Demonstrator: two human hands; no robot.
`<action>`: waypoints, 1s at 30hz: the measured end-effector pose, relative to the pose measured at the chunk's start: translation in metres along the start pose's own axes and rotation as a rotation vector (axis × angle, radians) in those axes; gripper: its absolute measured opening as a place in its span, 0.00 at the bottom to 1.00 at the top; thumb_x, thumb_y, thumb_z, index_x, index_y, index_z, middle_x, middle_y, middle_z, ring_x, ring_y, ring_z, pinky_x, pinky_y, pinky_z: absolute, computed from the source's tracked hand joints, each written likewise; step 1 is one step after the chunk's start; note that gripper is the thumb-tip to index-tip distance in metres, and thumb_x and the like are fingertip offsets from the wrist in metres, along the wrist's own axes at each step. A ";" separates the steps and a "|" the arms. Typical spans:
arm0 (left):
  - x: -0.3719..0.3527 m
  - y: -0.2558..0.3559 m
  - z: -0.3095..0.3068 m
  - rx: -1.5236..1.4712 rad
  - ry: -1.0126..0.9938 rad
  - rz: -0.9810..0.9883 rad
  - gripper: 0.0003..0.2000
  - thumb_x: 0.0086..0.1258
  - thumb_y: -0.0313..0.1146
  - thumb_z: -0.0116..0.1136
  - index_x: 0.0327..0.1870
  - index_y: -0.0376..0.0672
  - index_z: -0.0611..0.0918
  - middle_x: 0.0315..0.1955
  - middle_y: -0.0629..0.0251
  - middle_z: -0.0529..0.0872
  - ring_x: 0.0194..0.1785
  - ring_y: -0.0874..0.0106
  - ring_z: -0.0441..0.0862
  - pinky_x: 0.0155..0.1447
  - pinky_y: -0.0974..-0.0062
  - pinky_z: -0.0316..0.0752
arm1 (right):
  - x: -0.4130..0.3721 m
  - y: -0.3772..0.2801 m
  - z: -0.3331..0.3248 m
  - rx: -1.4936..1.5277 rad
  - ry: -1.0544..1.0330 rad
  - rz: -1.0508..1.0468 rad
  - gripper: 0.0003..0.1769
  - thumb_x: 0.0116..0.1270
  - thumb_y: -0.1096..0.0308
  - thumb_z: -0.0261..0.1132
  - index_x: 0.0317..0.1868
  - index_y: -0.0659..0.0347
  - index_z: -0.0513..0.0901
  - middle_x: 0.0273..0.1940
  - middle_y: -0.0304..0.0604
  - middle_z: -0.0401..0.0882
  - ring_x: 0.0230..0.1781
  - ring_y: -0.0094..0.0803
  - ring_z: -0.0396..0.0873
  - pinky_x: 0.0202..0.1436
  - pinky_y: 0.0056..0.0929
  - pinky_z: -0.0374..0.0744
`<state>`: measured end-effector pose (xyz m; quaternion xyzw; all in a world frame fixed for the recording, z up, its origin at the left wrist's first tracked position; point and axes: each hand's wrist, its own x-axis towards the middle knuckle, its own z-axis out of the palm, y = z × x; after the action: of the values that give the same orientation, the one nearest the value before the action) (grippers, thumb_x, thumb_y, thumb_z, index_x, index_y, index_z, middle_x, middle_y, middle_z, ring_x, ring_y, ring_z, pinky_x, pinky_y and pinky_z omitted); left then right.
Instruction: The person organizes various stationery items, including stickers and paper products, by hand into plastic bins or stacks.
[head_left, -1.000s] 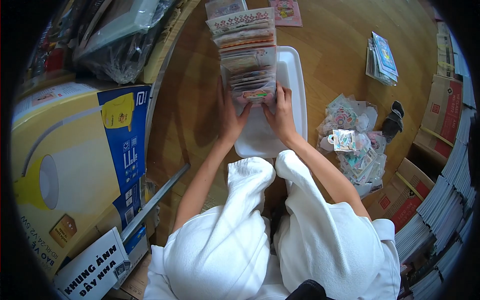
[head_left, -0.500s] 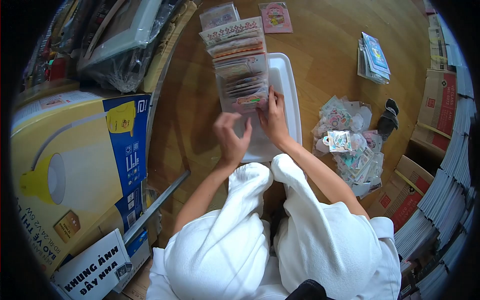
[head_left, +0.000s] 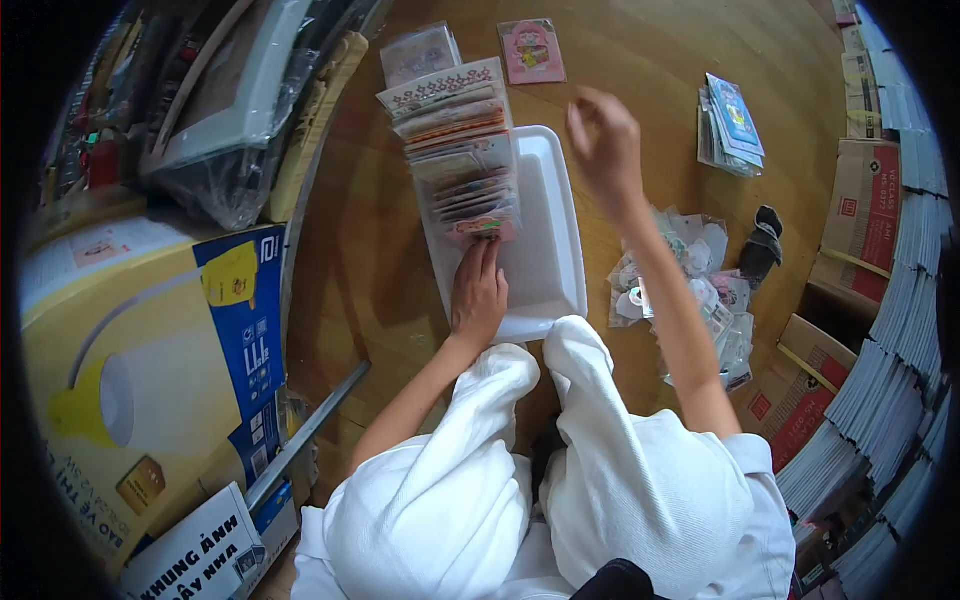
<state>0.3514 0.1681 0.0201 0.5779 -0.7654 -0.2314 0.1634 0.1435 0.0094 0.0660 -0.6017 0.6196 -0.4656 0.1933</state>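
Observation:
A long row of sticker packets in clear sleeves (head_left: 465,150) stands on edge in a white plastic tray (head_left: 563,230), its far end reaching past the tray's rim. My left hand (head_left: 480,292) is at the near end of the row, its outstretched fingertips touching the front pink packet (head_left: 482,228). My right hand (head_left: 606,145) is raised to the right of the tray, blurred, with fingers loosely bent; nothing shows in it. Beyond it a pink packet (head_left: 533,52) lies flat on the floor.
A small stack of blue packets (head_left: 735,125) lies at the right. Nearer is a loose heap of clear sticker bags (head_left: 690,290) beside a dark grey object (head_left: 762,247). Boxes (head_left: 865,215) and paper stacks line the right; a yellow lamp box (head_left: 150,370) stands left.
My right hand has left the front of the row and moved up and right. My left hand has moved forward onto the front packet.

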 end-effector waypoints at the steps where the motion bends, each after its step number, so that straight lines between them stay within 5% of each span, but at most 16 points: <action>1: 0.000 0.000 0.001 0.015 -0.004 -0.002 0.25 0.66 0.28 0.53 0.66 0.38 0.67 0.61 0.50 0.69 0.65 0.53 0.67 0.67 0.59 0.65 | 0.028 0.019 0.010 -0.040 0.065 -0.059 0.13 0.58 0.71 0.67 0.42 0.69 0.82 0.37 0.56 0.82 0.40 0.48 0.80 0.47 0.39 0.77; 3: -0.002 0.000 0.003 0.003 -0.007 -0.002 0.26 0.66 0.28 0.54 0.66 0.38 0.67 0.61 0.50 0.68 0.66 0.53 0.66 0.67 0.59 0.65 | 0.073 0.050 0.039 -0.133 0.090 -0.127 0.14 0.58 0.65 0.67 0.38 0.69 0.82 0.32 0.55 0.82 0.35 0.49 0.80 0.43 0.39 0.78; 5: -0.003 -0.001 0.003 0.003 -0.006 -0.004 0.27 0.65 0.28 0.56 0.66 0.37 0.67 0.62 0.50 0.68 0.66 0.54 0.66 0.68 0.59 0.64 | 0.110 0.055 0.068 0.114 -0.071 -0.017 0.19 0.58 0.56 0.69 0.32 0.68 0.83 0.26 0.50 0.82 0.27 0.47 0.81 0.37 0.40 0.78; 7: -0.002 0.001 0.003 0.005 -0.002 -0.008 0.28 0.64 0.27 0.57 0.67 0.36 0.67 0.61 0.51 0.68 0.66 0.55 0.66 0.68 0.60 0.64 | 0.146 0.074 0.105 0.187 -0.536 0.297 0.18 0.62 0.57 0.69 0.42 0.65 0.85 0.34 0.45 0.86 0.34 0.33 0.84 0.41 0.30 0.80; 9: -0.002 0.001 0.002 0.012 -0.016 -0.013 0.29 0.63 0.27 0.58 0.67 0.36 0.66 0.62 0.51 0.68 0.66 0.55 0.66 0.68 0.60 0.64 | 0.154 0.068 0.138 0.088 -0.647 0.395 0.34 0.50 0.35 0.71 0.29 0.65 0.86 0.25 0.46 0.82 0.29 0.35 0.83 0.33 0.32 0.80; 10: -0.001 0.002 0.002 0.014 -0.021 -0.016 0.29 0.63 0.28 0.58 0.67 0.36 0.66 0.62 0.51 0.68 0.67 0.55 0.66 0.68 0.60 0.64 | 0.155 0.047 0.147 -0.037 -0.686 0.368 0.37 0.46 0.33 0.72 0.31 0.66 0.85 0.29 0.48 0.83 0.33 0.36 0.84 0.35 0.30 0.80; 16: 0.005 0.007 -0.007 -0.050 -0.083 -0.058 0.31 0.62 0.28 0.61 0.67 0.34 0.65 0.62 0.51 0.68 0.67 0.55 0.65 0.69 0.61 0.64 | 0.147 0.007 0.255 -0.631 -0.396 0.543 0.38 0.37 0.45 0.80 0.42 0.68 0.83 0.41 0.49 0.84 0.43 0.36 0.83 0.45 0.30 0.81; 30: 0.007 0.007 -0.006 -0.057 -0.088 -0.056 0.31 0.61 0.28 0.61 0.67 0.33 0.64 0.63 0.50 0.65 0.66 0.53 0.64 0.69 0.59 0.62 | 0.133 0.007 0.229 -0.101 -0.423 0.592 0.34 0.37 0.59 0.83 0.44 0.68 0.81 0.45 0.46 0.83 0.40 0.32 0.84 0.42 0.30 0.82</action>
<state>0.3467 0.1618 0.0289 0.5835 -0.7483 -0.2829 0.1396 0.2961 -0.1934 -0.0102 -0.4880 0.7353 -0.2238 0.4136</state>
